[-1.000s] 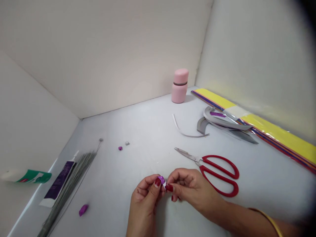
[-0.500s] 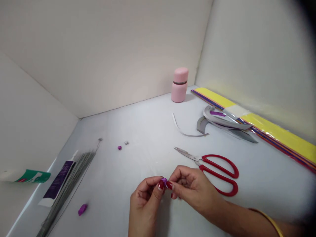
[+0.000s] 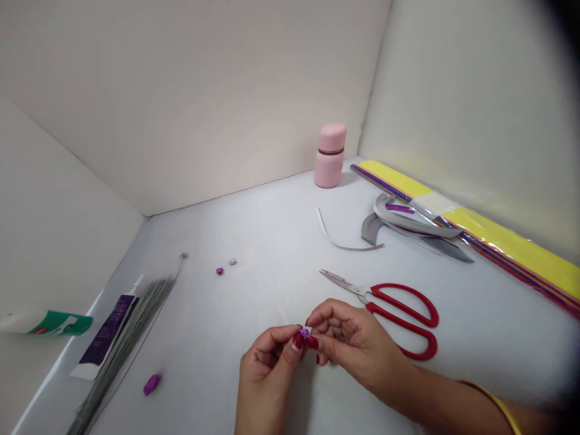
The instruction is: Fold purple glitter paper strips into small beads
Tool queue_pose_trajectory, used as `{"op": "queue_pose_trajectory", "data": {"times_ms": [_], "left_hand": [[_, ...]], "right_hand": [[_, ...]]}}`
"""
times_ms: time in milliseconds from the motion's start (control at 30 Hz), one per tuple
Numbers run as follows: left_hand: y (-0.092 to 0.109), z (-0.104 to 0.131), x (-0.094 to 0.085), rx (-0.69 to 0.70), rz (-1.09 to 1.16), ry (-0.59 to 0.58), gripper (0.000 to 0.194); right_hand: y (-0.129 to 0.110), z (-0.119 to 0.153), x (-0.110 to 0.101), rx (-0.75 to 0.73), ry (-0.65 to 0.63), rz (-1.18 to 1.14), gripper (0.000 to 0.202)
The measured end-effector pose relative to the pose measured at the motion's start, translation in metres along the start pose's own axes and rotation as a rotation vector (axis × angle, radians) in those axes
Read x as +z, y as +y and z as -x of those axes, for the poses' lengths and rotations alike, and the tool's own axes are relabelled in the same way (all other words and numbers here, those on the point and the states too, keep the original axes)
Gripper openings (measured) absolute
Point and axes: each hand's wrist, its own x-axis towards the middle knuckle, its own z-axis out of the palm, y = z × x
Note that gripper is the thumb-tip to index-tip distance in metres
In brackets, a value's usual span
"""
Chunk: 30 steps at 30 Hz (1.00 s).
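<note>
Between the fingertips of both hands is a small crinkled purple paper piece with a whitish edge at its right. My left hand pinches it from the left, thumb on the near side. From the right, my right hand pinches the same piece between thumb and forefinger. The fingers hide most of its shape. Just beyond my right hand lie scissors with red handles, blades pointing left. On the table to the left are a purple crumpled piece, a tiny purple piece and a tiny silver piece.
At left lie a bundle of thin grey wires, a purple-and-white tube and a green-and-white tube. A pink flask stands at the back. Grey strips, one curved strip and packaged coloured sheets lie right.
Both hands have shifted very slightly to the right. The right forefinger has lifted a little, and a whitish edge now shows beside the purple piece.
</note>
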Motion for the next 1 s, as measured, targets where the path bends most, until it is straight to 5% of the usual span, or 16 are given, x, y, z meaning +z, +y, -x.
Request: {"op": "queue_pose_trajectory", "data": {"times_ms": [433,1000], "left_hand": [[0.0032,-0.0015,-0.0010,0.013,0.062,0.073,0.015],[0.0003,-0.0016,0.0016,-0.007,0.104,0.084,0.021]], "right_hand": [[-0.0035,-0.0022,0.0013,0.040,-0.033,-0.012,0.023],[-0.0052,-0.0008,-0.0001,0.001,-0.066,0.102,0.012]]}}
